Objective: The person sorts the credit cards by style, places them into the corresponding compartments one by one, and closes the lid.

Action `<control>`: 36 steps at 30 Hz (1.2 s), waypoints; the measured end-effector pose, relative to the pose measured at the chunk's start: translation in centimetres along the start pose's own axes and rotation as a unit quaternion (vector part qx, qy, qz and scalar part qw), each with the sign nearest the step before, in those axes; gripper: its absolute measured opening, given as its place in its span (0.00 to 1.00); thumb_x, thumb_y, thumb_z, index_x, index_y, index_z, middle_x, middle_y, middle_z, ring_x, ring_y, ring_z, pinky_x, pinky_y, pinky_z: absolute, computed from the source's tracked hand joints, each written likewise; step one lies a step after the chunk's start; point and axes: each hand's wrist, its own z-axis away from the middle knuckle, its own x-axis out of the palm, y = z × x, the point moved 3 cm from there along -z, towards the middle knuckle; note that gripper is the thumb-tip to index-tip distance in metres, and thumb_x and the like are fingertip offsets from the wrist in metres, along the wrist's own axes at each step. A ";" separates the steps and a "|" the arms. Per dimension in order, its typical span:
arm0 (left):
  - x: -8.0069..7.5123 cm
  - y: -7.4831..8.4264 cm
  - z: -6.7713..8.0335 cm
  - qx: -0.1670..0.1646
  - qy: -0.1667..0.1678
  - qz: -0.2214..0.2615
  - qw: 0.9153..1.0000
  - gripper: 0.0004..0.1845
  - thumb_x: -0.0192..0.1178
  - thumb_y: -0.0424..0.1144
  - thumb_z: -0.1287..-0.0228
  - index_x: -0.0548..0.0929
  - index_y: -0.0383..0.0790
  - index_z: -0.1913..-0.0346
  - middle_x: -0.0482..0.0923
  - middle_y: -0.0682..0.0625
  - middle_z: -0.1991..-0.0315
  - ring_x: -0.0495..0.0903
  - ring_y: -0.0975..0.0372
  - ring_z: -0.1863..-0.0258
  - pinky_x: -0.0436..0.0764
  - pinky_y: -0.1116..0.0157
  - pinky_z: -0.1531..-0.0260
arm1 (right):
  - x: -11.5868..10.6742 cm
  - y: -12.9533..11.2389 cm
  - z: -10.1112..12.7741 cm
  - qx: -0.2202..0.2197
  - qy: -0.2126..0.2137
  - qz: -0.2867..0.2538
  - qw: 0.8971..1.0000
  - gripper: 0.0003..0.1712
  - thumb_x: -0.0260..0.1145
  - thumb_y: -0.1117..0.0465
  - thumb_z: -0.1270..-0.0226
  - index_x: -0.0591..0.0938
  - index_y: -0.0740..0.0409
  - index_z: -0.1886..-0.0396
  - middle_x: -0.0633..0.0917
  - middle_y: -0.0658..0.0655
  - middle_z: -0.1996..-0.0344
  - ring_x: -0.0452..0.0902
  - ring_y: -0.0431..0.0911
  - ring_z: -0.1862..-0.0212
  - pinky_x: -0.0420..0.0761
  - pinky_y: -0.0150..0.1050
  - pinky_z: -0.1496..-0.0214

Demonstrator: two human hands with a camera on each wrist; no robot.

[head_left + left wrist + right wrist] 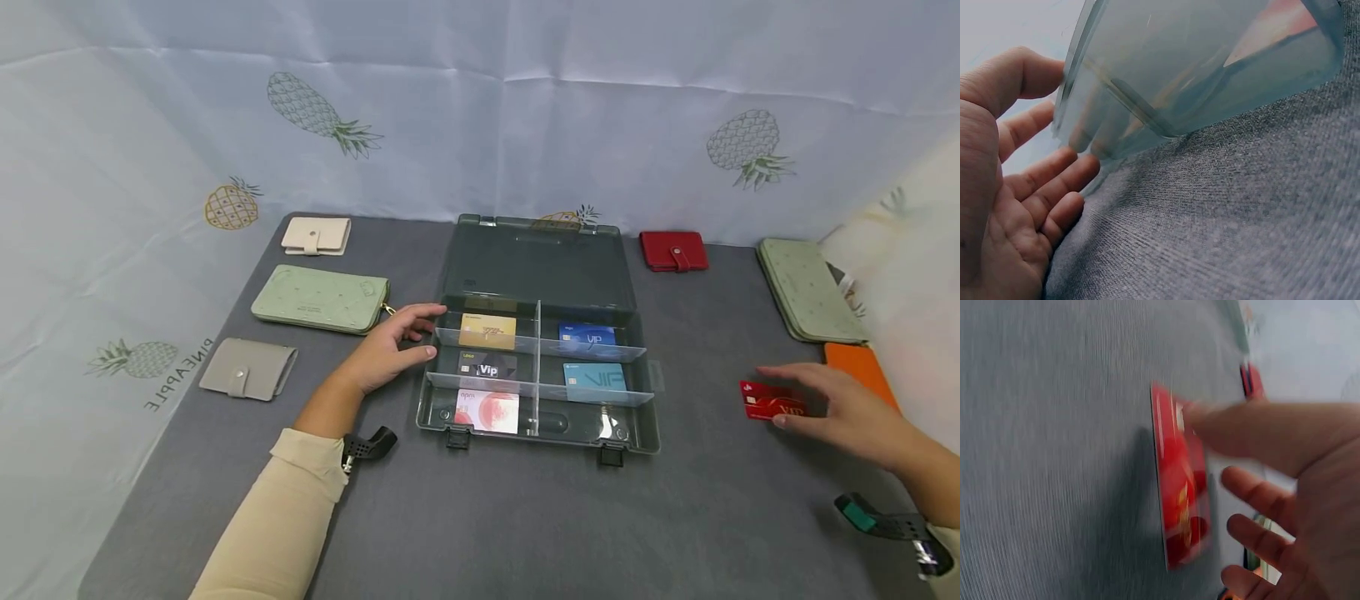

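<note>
Left hand [386,350], fingers relaxed, steadies the organizer box [633,437]. Five of six compartments hold cards; front-right looks empty. Right hand [847,408] flat, fingertips on the red VIP card [765,404], not lifted off the grey mat [525,517].

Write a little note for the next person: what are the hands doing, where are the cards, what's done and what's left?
Left hand: open, straight fingers against the left wall of the open divided box.
Right hand: fingers resting on the red VIP card, which lies on the grey cloth to the right of the box.
Done: five cards sit in compartments: gold card, black Vip card, pink card, two blue cards.
Left: the front right compartment holds no card; the red one is outside.
</note>
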 end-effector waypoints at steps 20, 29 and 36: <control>0.1 0.2 0.0 0.007 0.000 -0.007 1.000 0.33 0.68 0.31 0.31 0.74 0.39 0.24 0.73 0.40 0.27 0.77 0.46 0.36 0.73 0.47 0.36 | -1.0 0.7 -1.2 0.088 -0.130 0.069 0.985 0.31 0.87 0.62 0.49 0.84 0.71 0.47 0.86 0.62 0.55 0.79 0.56 0.55 0.81 0.35 0.62; 0.1 0.1 -0.1 0.007 -0.001 -0.009 1.000 0.33 0.68 0.33 0.31 0.74 0.41 0.23 0.73 0.40 0.27 0.77 0.47 0.36 0.73 0.46 0.36 | -2.2 -2.0 -1.6 0.058 -0.097 0.089 0.990 0.09 0.76 0.68 0.32 0.88 0.62 0.54 0.86 0.46 0.67 0.70 0.30 0.70 0.77 0.35 0.71; 0.0 0.0 0.0 0.010 0.001 -0.006 1.000 0.33 0.68 0.31 0.30 0.74 0.40 0.23 0.73 0.40 0.27 0.77 0.47 0.36 0.73 0.47 0.37 | -3.3 -6.2 -3.5 -0.005 -0.040 0.052 0.998 0.13 0.77 0.70 0.35 0.90 0.50 0.55 0.84 0.38 0.68 0.70 0.30 0.71 0.74 0.34 0.73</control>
